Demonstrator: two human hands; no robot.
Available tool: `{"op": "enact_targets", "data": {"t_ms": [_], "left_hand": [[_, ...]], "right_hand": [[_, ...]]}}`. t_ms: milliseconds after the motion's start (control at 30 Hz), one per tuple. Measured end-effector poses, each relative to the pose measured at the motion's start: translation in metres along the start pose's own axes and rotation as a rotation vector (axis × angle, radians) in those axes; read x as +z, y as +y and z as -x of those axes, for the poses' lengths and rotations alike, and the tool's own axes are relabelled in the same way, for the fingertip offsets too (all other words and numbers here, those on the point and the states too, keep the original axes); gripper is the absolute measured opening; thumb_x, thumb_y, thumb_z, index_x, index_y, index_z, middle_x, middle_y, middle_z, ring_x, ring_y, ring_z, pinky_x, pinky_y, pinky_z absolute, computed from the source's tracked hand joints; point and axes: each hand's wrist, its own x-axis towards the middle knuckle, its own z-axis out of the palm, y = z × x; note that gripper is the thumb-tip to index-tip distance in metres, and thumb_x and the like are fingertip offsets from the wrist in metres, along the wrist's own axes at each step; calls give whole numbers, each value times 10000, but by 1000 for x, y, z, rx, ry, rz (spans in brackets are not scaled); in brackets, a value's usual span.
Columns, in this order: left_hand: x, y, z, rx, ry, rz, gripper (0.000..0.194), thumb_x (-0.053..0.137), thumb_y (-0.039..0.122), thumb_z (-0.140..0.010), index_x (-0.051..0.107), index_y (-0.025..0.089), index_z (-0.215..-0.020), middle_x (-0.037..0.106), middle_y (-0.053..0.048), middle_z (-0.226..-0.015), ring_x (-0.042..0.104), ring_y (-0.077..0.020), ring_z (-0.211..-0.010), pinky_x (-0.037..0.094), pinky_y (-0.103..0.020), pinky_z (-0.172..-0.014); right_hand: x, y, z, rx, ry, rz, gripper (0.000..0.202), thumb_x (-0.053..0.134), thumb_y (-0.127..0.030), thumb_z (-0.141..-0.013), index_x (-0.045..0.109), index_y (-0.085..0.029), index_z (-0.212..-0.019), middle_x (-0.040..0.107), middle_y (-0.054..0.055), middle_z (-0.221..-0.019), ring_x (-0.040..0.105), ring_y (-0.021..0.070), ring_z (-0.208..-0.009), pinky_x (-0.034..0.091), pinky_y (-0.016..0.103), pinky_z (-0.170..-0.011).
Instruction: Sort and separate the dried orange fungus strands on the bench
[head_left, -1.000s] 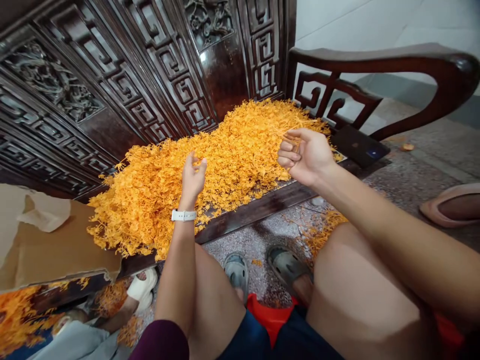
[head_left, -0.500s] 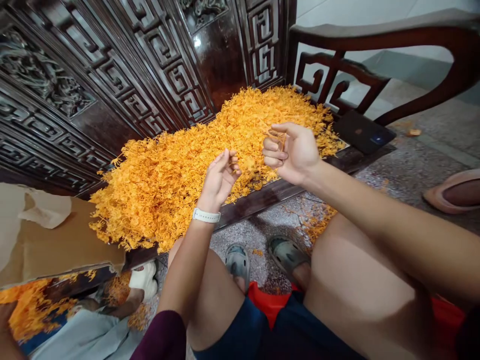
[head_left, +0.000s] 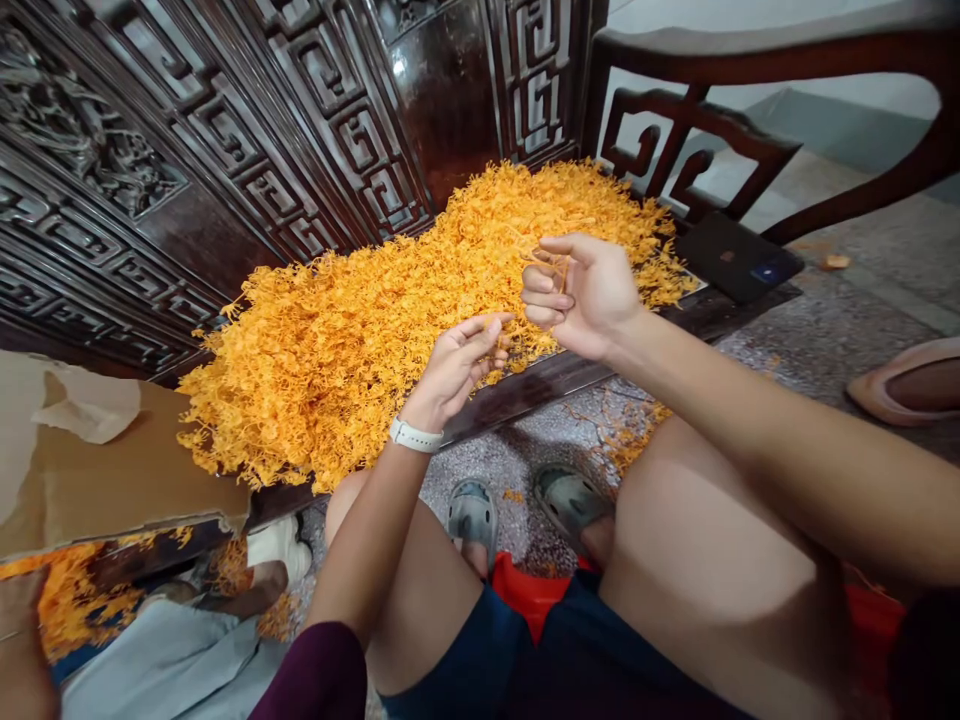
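Note:
A long heap of orange, thread-like plastic sprigs (head_left: 322,340) covers the seat of a dark carved wooden bench (head_left: 465,130). My right hand (head_left: 589,295) is raised over the heap's right part, its fingers curled round a thin orange sprig (head_left: 556,264). Lower and to the left, my left hand (head_left: 457,368) hovers near the heap's front edge. Its thumb and forefinger are pinched together, pointing towards my right hand. Whatever lies between those fingertips is too small to make out. The two hands are apart.
A black phone (head_left: 739,258) lies at the bench's right end, beside the armrest (head_left: 712,130). On the left stands a cardboard box (head_left: 135,480), near another person's hand (head_left: 22,630) and more orange pieces (head_left: 82,600). Loose bits lie on the speckled floor (head_left: 525,430).
My left hand has moved right, closer to my right hand, and its thumb and forefinger have come together. My right hand keeps its grip on the sprig. The view has shifted slightly.

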Motion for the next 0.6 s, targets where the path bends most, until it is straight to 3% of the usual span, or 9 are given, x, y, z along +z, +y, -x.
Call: {"op": "enact_targets", "data": {"t_ms": [133,267,333,367,433,533,600], "left_hand": [[-18,13,-6,100,141,41,13,779,172,-906,771,162,-905,703,-28,-857,649,-75,-710,535,-203,-682],[-59,38,-9,290,371,112,127,762,71,-879,740,168,-800,686,-5,-817,623,-50,-661,524,-181,-657],[-75,47,-6,358,456,29,119,793,99,-864,746,180,-790,675,7,-780,590,-37,-614,503,-165,-623],[-78,49,-4,346,432,-60,95,813,159,-871,756,183,-797,688,-3,-782,601,-45,-623,503,-167,-619],[-73,45,0,223,256,-260,188,812,352,-904,785,178,-839,739,-55,-823,655,-84,-679,525,-192,-633],[-44,26,3,-33,-75,-368,445,717,582,-939,802,147,-975,793,-142,-949,722,-156,-771,572,-256,-685],[-23,14,1,-111,-152,-309,478,706,590,-944,784,139,-1083,800,-157,-1017,731,-167,-786,579,-271,-698]], "right_hand": [[1,-1,-2,4,-16,27,346,642,-334,-916,332,-257,-783,335,-51,-579,113,94,-492,158,278,-419],[-4,-9,-2,2,-39,48,371,621,-314,-908,278,-261,-776,316,-58,-559,87,103,-485,138,294,-393],[-9,-13,-1,-15,-45,40,385,617,-311,-909,261,-260,-772,316,-60,-552,84,104,-472,145,300,-385],[-11,-14,-1,-21,-47,34,392,617,-316,-910,255,-259,-771,319,-60,-549,85,104,-464,152,303,-382],[-14,-15,-2,-20,-55,25,404,620,-327,-916,249,-259,-770,327,-61,-547,93,103,-451,166,304,-380],[-15,-13,-2,6,-79,23,407,619,-333,-927,251,-258,-773,332,-62,-549,102,98,-445,176,293,-382],[-13,-11,-2,23,-89,29,405,618,-337,-931,253,-257,-776,335,-63,-553,102,95,-448,175,286,-381]]}}
